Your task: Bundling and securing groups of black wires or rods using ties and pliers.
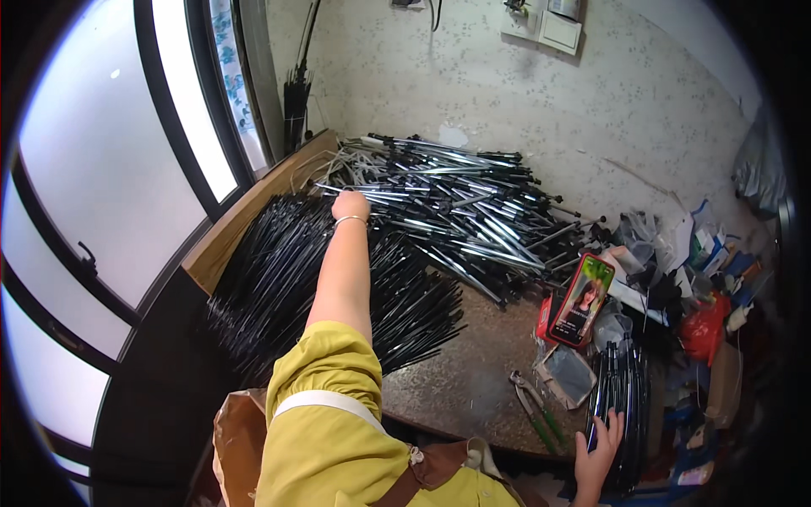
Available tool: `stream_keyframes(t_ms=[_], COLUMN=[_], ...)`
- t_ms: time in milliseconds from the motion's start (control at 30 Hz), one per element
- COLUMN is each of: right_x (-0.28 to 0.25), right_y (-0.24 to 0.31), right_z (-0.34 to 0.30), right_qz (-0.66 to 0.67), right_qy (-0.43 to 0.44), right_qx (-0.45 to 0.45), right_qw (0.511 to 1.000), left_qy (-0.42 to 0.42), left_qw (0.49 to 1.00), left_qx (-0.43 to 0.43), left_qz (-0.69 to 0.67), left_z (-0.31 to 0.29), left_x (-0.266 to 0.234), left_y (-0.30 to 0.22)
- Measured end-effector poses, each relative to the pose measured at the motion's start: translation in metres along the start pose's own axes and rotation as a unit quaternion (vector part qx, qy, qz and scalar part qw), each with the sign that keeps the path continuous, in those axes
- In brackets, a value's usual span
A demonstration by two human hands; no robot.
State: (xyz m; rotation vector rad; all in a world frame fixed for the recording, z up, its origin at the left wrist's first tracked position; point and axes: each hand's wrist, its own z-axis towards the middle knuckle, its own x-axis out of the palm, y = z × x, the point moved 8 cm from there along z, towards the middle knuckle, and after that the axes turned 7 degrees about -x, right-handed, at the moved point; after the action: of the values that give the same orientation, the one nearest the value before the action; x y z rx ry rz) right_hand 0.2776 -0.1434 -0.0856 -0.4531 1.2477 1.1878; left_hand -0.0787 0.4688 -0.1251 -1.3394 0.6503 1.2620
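My left hand (351, 205), a bracelet at its wrist, reaches to the far side of the table. It is closed where a heap of silver metal shafts with black ends (473, 198) meets a broad layer of thin black rods (279, 270), which look like umbrella ribs. A silver shaft shows on either side of the fist, but my fingers hide what they grip. At the lower right, my right hand (598, 452) lies with fingers apart against a bundle of black rods (621, 380). Nothing shows gripped in it.
Green-handled pliers (539, 410) lie on the brown table (473, 380). A phone (581, 302) leans on a red box (543, 319), near a clear plastic case (566, 374). Bags and scraps crowd the right side, including a red bag (704, 327). A wooden board (228, 232) edges the left.
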Motion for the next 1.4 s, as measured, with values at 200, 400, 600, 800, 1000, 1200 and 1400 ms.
stream_keyframes(t_ms=[200,400,600,800,1000,1200,1400], right_x=[0.003,0.015,0.022,0.016,0.018,0.0,-0.007], right_y=[-0.011,0.001,-0.005,0.008,0.012,0.019,-0.001], right_z=[-0.002,0.002,-0.003,0.003,-0.013,-0.03,-0.049], right_qz=[0.011,0.04,0.062,0.092,0.13,0.17,0.17], right_qy=[-0.009,0.002,0.023,0.01,0.003,-0.018,-0.027], right_qx=[0.028,-0.007,-0.002,-0.034,-0.059,-0.103,-0.078], right_qw=[1.0,0.999,0.998,0.995,0.99,0.98,0.982], left_qy=[0.035,0.053,-0.011,-0.039,0.152,0.032,-0.067], left_qw=[0.99,0.983,0.977,0.973,0.956,0.951,0.965], left_qx=[0.121,0.142,0.195,0.226,0.178,0.241,0.218], left_qz=[0.062,0.103,0.083,0.022,-0.178,0.19,0.131], left_z=[0.004,0.001,-0.001,0.006,-0.03,-0.046,-0.068], left_x=[0.0,0.005,-0.029,-0.124,-0.174,-0.18,-0.204], left_y=[-0.024,-0.031,-0.044,-0.061,-0.074,-0.045,-0.022])
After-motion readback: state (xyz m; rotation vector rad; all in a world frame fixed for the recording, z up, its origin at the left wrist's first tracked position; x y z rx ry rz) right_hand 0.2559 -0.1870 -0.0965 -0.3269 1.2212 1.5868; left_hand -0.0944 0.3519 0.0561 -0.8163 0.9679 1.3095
